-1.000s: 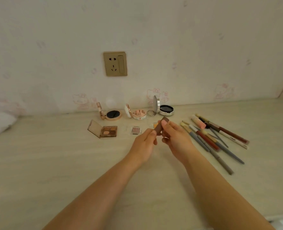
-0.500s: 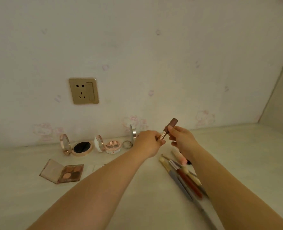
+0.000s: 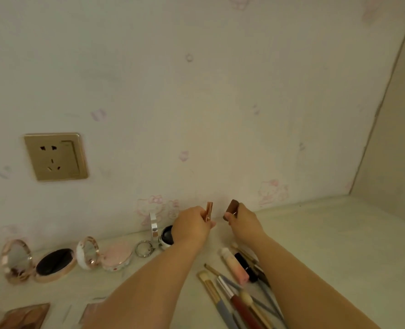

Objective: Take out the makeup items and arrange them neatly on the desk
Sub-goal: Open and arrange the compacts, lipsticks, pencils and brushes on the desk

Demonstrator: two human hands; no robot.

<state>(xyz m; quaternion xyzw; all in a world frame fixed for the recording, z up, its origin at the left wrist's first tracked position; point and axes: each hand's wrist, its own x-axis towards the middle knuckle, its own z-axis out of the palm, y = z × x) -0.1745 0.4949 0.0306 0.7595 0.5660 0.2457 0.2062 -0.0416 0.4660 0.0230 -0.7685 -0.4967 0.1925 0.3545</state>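
Note:
My left hand (image 3: 192,227) grips a rose-gold lipstick tube (image 3: 208,211), held upright near the back wall. My right hand (image 3: 244,222) holds its brown cap (image 3: 230,209), pulled off and a short gap to the right of the tube. Both hands hover above the pale desk (image 3: 327,245). Below my right forearm lies a bunch of brushes and pencils (image 3: 232,298) beside a pink tube (image 3: 236,267).
Along the wall stand open compacts: a rose-gold one (image 3: 54,264), a pink one (image 3: 116,256) and a silver one (image 3: 158,233) partly hidden by my left hand, with a ring (image 3: 144,248) beside it. An eyeshadow palette (image 3: 23,317) sits bottom left. A gold wall socket (image 3: 55,156) is above.
The cap has come off the lipstick: my hands moved apart, tube left, cap right. Both hands reached farther toward the wall and the view tilted up.

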